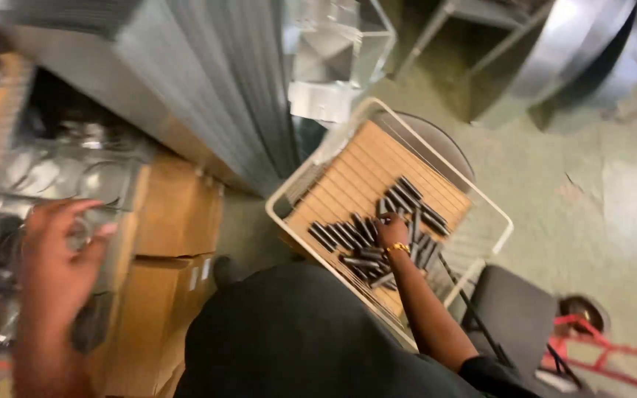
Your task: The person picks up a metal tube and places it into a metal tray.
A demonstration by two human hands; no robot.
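Observation:
My right hand (391, 230) reaches down into a white wire basket (284, 209) with a cardboard floor and rests on a pile of several short dark metal rods (352, 236). Whether its fingers are closed on a rod is hidden. A gold bracelet sits on that wrist. My left hand (59, 258) is raised at the left, blurred, its fingers spread over a clear plastic tray of round shiny metal parts (53, 173). It holds nothing that I can see.
Brown cardboard boxes (175, 221) stand below the tray. Grey sheet-metal ducting (215, 88) fills the upper middle, and curved metal pieces (576, 51) lie at the top right. A dark chair seat (514, 313) and a red frame (606, 354) sit at the lower right on the greenish floor.

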